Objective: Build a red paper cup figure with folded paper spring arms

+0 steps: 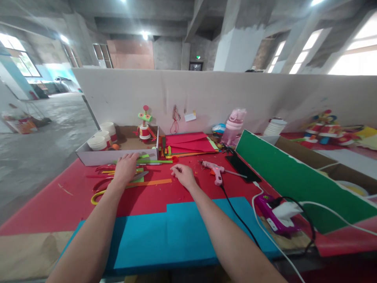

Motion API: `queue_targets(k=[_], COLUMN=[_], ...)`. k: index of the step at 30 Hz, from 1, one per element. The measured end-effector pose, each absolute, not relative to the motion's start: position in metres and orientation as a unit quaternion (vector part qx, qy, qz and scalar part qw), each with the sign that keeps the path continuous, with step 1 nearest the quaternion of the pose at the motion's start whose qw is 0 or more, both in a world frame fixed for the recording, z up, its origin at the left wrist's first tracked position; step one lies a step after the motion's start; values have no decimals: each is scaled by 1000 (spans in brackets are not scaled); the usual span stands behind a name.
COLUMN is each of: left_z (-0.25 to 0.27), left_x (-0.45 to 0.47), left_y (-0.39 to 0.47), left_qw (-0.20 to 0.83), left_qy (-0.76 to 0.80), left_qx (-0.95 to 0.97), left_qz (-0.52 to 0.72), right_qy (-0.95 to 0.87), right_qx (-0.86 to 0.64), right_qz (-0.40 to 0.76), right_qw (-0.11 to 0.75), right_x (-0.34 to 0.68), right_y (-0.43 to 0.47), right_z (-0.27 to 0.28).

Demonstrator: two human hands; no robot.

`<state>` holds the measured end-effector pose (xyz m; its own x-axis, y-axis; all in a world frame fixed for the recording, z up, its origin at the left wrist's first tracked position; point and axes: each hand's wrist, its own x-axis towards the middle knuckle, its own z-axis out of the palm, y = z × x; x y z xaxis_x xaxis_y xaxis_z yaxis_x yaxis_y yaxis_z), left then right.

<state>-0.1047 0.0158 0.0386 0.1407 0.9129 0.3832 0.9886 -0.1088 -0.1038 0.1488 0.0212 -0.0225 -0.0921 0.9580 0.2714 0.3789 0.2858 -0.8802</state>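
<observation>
My left hand (126,167) reaches over the paper strips and tools at the left, fingers forward and slightly bent, touching or just above a green paper piece (144,157). Under and beside it lie scissors with yellow handles (98,197), dark red handles (101,184) and an orange paper strip (156,182). A long green strip (161,161) runs to its right. My right hand (184,175) is closed above the red table cover, thumb and fingers together; whether something small is between them is hidden. A pink glue gun (216,171) lies to its right.
A white box (118,157) holds paper cups (98,142) and a paper-cup figure (144,129). Red paper sheets (188,142), a pink bottle (234,127) and a black phone (243,168) stand or lie behind. A green panel (294,181) and purple power strip (275,214) with cables bound the right.
</observation>
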Motion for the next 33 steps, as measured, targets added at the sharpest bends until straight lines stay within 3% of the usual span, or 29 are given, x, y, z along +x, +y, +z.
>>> queue_targets(k=[6, 15, 33], left_z=[33, 14, 18], left_x=[-93, -100, -102], left_y=[20, 36, 28], left_qw=[145, 73, 146], left_qy=[-618, -622, -599], left_qx=[-761, -775, -784], left_qz=[-137, -78, -66], right_qy=[-673, -669, -675], right_qx=[-501, -508, -503], right_qz=[317, 317, 316], right_qw=[442, 440, 437], right_x=[148, 148, 148], right_y=[21, 19, 19], right_z=[-23, -20, -19])
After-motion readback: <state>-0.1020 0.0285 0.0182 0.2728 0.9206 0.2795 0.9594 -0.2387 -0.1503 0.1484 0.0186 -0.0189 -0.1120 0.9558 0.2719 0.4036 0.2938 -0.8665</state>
